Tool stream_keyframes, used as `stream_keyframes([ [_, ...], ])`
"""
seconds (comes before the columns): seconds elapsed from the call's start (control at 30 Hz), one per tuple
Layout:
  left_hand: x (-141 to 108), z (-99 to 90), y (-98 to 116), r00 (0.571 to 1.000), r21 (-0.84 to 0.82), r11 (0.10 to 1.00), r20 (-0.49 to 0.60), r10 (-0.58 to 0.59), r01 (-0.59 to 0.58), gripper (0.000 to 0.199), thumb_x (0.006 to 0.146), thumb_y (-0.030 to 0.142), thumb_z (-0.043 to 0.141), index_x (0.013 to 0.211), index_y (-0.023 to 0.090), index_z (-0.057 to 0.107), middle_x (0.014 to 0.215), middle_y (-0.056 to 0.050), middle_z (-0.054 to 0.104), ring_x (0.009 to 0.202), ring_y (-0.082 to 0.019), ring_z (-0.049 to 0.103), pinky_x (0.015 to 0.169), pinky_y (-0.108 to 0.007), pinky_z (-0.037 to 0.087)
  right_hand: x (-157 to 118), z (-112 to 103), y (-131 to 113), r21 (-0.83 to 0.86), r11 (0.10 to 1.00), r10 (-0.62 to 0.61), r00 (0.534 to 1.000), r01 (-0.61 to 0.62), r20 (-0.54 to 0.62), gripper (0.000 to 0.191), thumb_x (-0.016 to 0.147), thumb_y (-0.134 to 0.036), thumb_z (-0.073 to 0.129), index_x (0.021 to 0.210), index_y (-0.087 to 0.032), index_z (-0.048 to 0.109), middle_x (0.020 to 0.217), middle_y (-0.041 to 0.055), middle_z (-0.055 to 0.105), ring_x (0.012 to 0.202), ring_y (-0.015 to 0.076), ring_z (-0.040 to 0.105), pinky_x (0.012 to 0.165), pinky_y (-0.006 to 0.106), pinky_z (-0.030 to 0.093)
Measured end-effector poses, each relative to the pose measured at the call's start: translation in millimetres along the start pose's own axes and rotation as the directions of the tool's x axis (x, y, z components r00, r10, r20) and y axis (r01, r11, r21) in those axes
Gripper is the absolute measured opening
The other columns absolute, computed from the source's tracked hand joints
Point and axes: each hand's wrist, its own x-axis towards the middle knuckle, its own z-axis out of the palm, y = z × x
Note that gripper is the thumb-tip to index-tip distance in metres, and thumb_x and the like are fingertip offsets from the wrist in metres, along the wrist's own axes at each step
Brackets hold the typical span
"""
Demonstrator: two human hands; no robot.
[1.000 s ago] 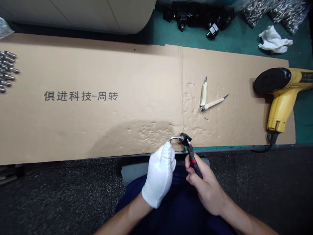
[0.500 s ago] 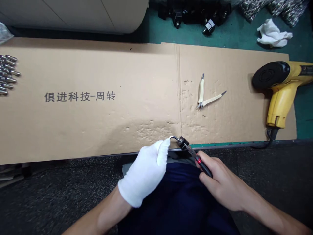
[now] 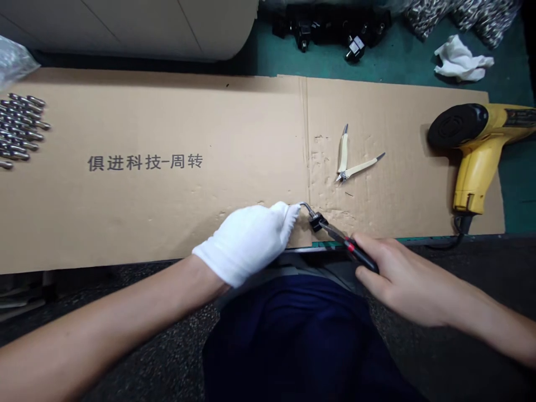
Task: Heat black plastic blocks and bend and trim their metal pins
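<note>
My left hand point(image 3: 251, 240), in a white glove, is closed around a bent metal rod point(image 3: 307, 206), most of which is hidden in the fist. The rod's curved end meets a small black block point(image 3: 318, 221) with a metal piece on top. From the right, the jaws of black-and-red pliers point(image 3: 341, 235) grip that block. My bare right hand point(image 3: 397, 273) is wrapped around the pliers' handles. Both hands are at the near edge of the cardboard sheet point(image 3: 151, 218). Beyond them lie spread pliers with cream handles point(image 3: 349, 162), touched by neither hand.
A yellow heat gun point(image 3: 479, 151) lies at the right, its cord hanging over the edge. Several metal pins point(image 3: 20, 128) are laid out at far left. Black parts point(image 3: 330, 28), a crumpled white cloth point(image 3: 463, 60) and bags of metal pieces point(image 3: 486, 19) are at the back.
Both hands have moved away from my body, over the cardboard's near edge, carrying the rod, block and pliers along. The right hand has also shifted slightly right. Both grips stay the same.
</note>
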Motion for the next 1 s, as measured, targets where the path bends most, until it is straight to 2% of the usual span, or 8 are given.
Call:
stream_keyframes([
  [0.07,10,-3.0,-7,1.0,0.049,0.999,0.005,-0.014,0.014,0.038,0.104,0.03,0.029,0.116,0.018,0.064,0.086,-0.011,0.074,0.067,-0.031,0.072,0.055,-0.035,0.048,7,-10,2,-0.122,0.992,0.019,0.999,-0.023,-0.033,0.004,0.091,-0.025,0.049,0.088,-0.025,0.045,0.077,0.0016,0.06,0.068,0.0209,0.056,0.06,0.033,0.034],
  [0.13,16,-4.9,-12,0.999,0.093,0.995,0.035,0.022,-0.025,0.036,0.103,0.032,0.033,0.109,0.018,0.066,0.077,-0.011,0.073,0.064,-0.031,0.071,0.055,-0.035,0.047,11,-16,6,-0.235,0.972,0.01,0.999,-0.017,-0.033,0.008,0.089,-0.03,0.051,0.087,-0.025,0.045,0.074,0.0019,0.059,0.064,0.0214,0.055,0.058,0.033,0.032],
  [0.2,16,-5.9,-15,0.998,0.111,0.993,0.047,0.043,-0.048,0.037,0.103,0.035,0.034,0.104,0.018,0.067,0.07,-0.009,0.071,0.062,-0.031,0.071,0.054,-0.034,0.046,13,-19,9,-0.278,0.96,-0.014,1.0,0.011,-0.01,0.01,0.089,-0.031,0.052,0.087,-0.025,0.044,0.072,0.0013,0.057,0.062,0.0212,0.055,0.057,0.033,0.031],
  [0.4,13,-2.3,-15,0.998,0.076,0.995,0.0,-0.062,0.062,0.051,0.105,0.044,0.022,0.111,0.018,0.066,0.083,-0.012,0.074,0.067,-0.032,0.072,0.056,-0.036,0.046,19,-16,12,-0.184,0.98,-0.085,0.995,0.074,-0.05,0.009,0.09,-0.027,0.05,0.092,-0.025,0.042,0.078,0.0002,0.058,0.067,0.0208,0.055,0.061,0.033,0.034],
  [0.63,12,0.3,-18,0.998,0.06,0.997,-0.052,-0.041,0.044,0.054,0.106,0.04,0.018,0.12,0.02,0.067,0.088,-0.01,0.075,0.065,-0.031,0.072,0.053,-0.036,0.047,22,-10,18,-0.082,0.984,-0.161,0.985,0.157,-0.056,0.012,0.089,-0.019,0.05,0.091,-0.025,0.039,0.079,-0.0024,0.055,0.07,0.019,0.052,0.065,0.033,0.036],
  [0.8,8,3.5,-25,0.995,0.109,0.992,-0.07,0.068,-0.06,0.047,0.104,0.03,0.025,0.13,0.019,0.063,0.097,-0.011,0.075,0.068,-0.032,0.072,0.051,-0.037,0.047,15,-13,19,-0.033,0.973,-0.23,0.973,0.229,-0.034,0.015,0.088,-0.016,0.05,0.089,-0.025,0.039,0.078,-0.0035,0.055,0.069,0.018,0.051,0.065,0.032,0.036],
  [0.9,5,4.1,-26,0.994,0.033,0.997,-0.087,0.072,-0.07,0.044,0.104,0.026,0.029,0.129,0.016,0.064,0.099,-0.01,0.076,0.074,-0.029,0.074,0.058,-0.036,0.05,13,-14,17,0.003,0.97,-0.242,0.97,0.242,-0.039,0.012,0.087,-0.015,0.05,0.091,-0.024,0.044,0.079,-0.0026,0.058,0.072,0.0188,0.054,0.067,0.032,0.039],
  [1.0,1,0.9,-23,0.995,-0.17,0.985,-0.099,0.002,-0.019,0.042,0.105,0.027,0.031,0.118,0.016,0.069,0.098,-0.009,0.078,0.081,-0.026,0.075,0.069,-0.034,0.052,13,-14,18,0.114,0.962,-0.245,0.969,0.248,-0.044,0.012,0.087,-0.015,0.052,0.096,-0.023,0.053,0.088,0.0002,0.063,0.081,0.0208,0.058,0.073,0.033,0.043],
])
